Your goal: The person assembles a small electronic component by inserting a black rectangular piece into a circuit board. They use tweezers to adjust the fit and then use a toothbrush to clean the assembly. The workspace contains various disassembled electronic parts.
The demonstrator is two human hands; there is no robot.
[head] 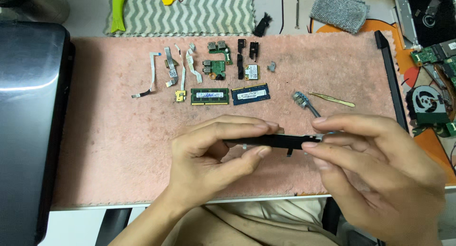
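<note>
both hands, left hand (209, 151) and right hand (375, 170), pinch a slim black strip (275, 140) by its ends, level above the pink mat (118, 146), probably for inspecting it.

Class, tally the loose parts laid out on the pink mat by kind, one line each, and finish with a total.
Memory sticks: 2 (green, blue)
Green circuit boards with ports: 2 (upper, lower)
White ribbon cables: 4, e.g.
Tweezers: 1
Total: 9
The black strip in the left hand and right hand is not counted.
</note>
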